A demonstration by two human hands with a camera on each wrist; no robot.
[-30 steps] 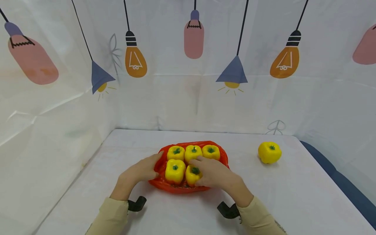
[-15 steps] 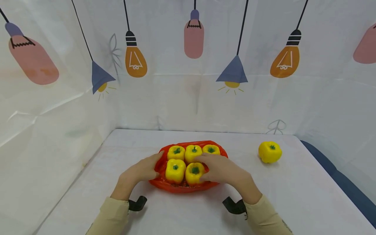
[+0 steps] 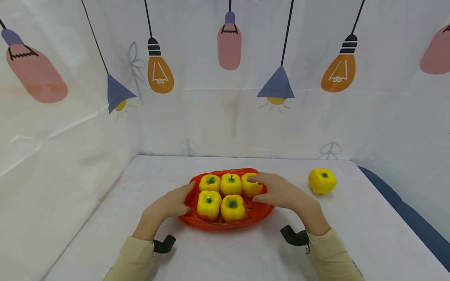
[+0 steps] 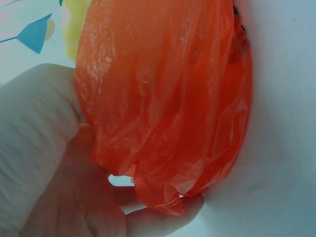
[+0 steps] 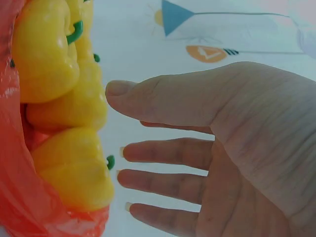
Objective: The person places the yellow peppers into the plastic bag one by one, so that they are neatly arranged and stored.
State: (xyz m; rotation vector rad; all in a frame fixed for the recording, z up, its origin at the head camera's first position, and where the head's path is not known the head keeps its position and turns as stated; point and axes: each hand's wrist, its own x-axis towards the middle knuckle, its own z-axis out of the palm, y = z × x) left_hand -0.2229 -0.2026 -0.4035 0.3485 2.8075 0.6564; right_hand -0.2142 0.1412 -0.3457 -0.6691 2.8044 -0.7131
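Note:
Several yellow bell peppers [image 3: 233, 210] with green stems sit in two rows in an open red plastic bag [image 3: 258, 214], spread out in a shallow round shape on the table. My left hand [image 3: 171, 202] holds the bag's left edge; in the left wrist view the thumb is at the rim and the fingers reach along the crinkled plastic [image 4: 163, 113]. Over the bag's right side is my right hand [image 3: 286, 192], fingers extended and partly hiding the back right pepper [image 3: 250, 189]. The right wrist view shows its fingers apart from the peppers [image 5: 74, 170], holding nothing.
One more yellow bell pepper [image 3: 322, 181] stands alone at the back right of the white table [image 3: 218, 257]. A white sheet printed with lamps [image 3: 211, 121] hangs behind and on the left. Something dark blue [image 3: 404, 210] lies beyond the right edge.
My right hand has let go of the front right pepper and moved right and back, over the back right pepper. The left hand stays at the bag's edge.

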